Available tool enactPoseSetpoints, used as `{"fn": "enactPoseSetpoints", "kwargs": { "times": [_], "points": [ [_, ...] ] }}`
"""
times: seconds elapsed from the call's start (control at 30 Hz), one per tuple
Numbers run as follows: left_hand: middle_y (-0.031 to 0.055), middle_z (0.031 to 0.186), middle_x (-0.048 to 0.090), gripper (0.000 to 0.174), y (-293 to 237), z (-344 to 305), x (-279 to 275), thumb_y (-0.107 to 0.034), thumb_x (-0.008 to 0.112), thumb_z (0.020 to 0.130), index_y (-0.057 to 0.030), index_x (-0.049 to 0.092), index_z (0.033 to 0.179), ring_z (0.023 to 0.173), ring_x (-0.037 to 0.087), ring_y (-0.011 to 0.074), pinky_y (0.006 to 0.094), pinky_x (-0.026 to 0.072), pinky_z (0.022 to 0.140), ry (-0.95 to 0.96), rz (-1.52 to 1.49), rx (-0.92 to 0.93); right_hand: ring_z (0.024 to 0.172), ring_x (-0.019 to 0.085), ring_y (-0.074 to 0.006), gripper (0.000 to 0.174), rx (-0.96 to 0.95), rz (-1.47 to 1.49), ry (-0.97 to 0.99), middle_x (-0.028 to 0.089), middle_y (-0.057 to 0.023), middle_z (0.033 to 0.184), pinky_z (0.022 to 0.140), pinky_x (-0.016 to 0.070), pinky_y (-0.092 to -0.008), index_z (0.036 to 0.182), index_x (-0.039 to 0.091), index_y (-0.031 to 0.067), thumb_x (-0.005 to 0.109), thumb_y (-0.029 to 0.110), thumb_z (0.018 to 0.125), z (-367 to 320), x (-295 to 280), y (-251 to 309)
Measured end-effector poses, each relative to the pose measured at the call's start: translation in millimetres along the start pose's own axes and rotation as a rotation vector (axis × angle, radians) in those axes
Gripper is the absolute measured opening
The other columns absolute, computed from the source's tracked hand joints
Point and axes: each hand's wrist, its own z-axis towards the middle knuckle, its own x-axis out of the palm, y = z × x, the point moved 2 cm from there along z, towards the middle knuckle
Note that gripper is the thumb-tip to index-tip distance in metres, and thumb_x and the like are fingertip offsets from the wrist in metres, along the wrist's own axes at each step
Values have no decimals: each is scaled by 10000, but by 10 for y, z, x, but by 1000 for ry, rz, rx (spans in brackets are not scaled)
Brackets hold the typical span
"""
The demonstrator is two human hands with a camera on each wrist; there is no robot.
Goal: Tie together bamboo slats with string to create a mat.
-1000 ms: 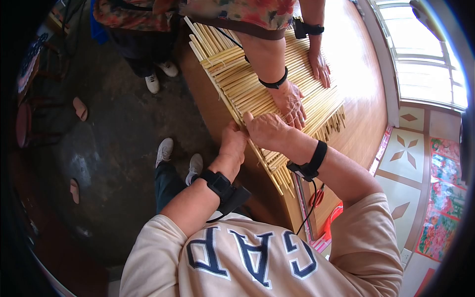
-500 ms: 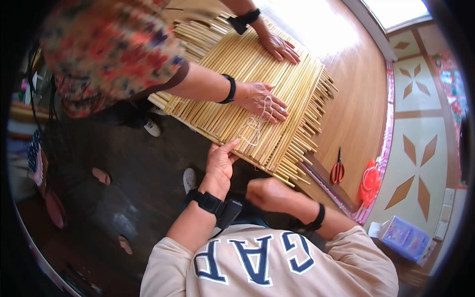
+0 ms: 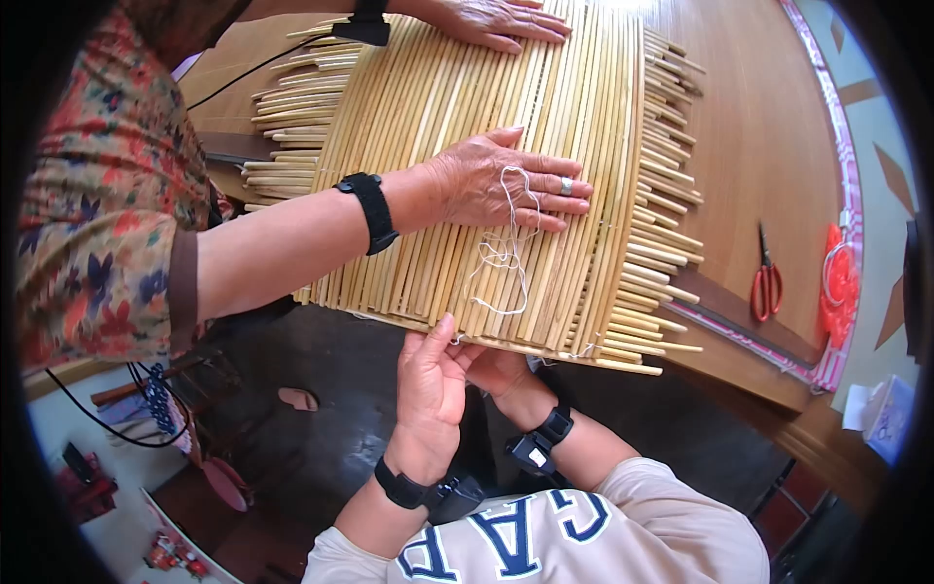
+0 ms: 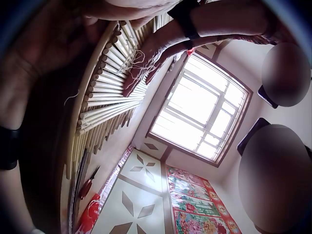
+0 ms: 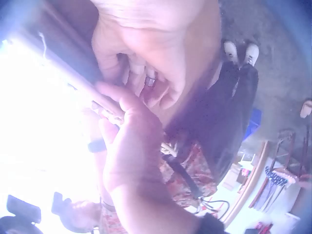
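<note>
A mat of pale sticks (image 3: 467, 107) tied side by side lies on the table, its near edge overhanging. My left hand (image 3: 433, 389) grips that edge, thumb on top and fingers beneath. Close beside it, my right hand (image 3: 506, 375) is partly under the edge. In the right wrist view, my right hand (image 5: 146, 34) has its fingers curled in toward the palm; I cannot tell whether they hold string. Loose white string (image 3: 501, 258) trails over the mat. Another person's hand (image 3: 511, 180) presses flat on the sticks, under part of the string.
The person's other hand (image 3: 496, 21) rests on the mat's far part. Uneven stick ends jut out on both sides. Red-handled scissors (image 3: 766, 282) and a red plastic bag (image 3: 839, 282) lie on the table (image 3: 749, 146) at right. A tissue pack (image 3: 887, 420) sits near the right corner.
My right hand has gone from the edge, out toward my body as a fist, then back under the edge. My left hand keeps hold there. The view has swung, bringing the mat nearer the middle.
</note>
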Motion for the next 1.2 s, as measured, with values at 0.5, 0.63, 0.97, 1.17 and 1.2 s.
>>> {"fn": "enactPoseSetpoints", "kwargs": {
  "times": [0.5, 0.63, 0.97, 1.17, 1.2],
  "points": [
    [205, 1408, 170, 686, -432, 1429, 1412, -475, 109, 891, 37, 163, 1344, 1313, 140, 331, 431, 86, 1090, 1014, 134, -1019, 1088, 484, -196, 270, -284, -507, -264, 522, -90, 1153, 941, 384, -316, 1122, 512, 61, 463, 187, 888, -277, 65, -106],
    [206, 1407, 172, 679, -435, 1427, 1423, -472, 125, 895, 33, 159, 1347, 1312, 144, 330, 427, 88, 1089, 990, 103, -1055, 1113, 451, -178, 275, -230, -1052, -226, 500, -84, 1180, 951, 350, -292, 1129, 506, 53, 438, 172, 891, -324, 173, -5],
    [231, 1399, 173, 675, -444, 1412, 1434, -460, 124, 898, 47, 165, 1342, 1303, 164, 354, 452, 135, 1075, 955, 102, -1038, 1136, 434, -195, 289, -236, -1304, -255, 486, -85, 1203, 963, 336, -297, 1154, 499, 67, 430, 153, 887, -299, 104, -5],
    [237, 1395, 177, 677, -439, 1416, 1429, -460, 125, 898, 50, 165, 1342, 1299, 165, 366, 457, 122, 1077, 956, 69, -1049, 1124, 441, -196, 291, -231, -883, -267, 485, -82, 1206, 962, 338, -299, 1156, 496, 62, 450, 159, 886, -293, 2, -80],
    [237, 1395, 177, 677, -432, 1424, 1424, -460, 125, 898, 50, 165, 1342, 1299, 165, 366, 457, 122, 1077, 951, 69, -1050, 1124, 441, -196, 291, -228, -880, -267, 485, -82, 1206, 962, 338, -299, 1156, 496, 62, 450, 159, 886, -306, 56, -50]
  ]
}}
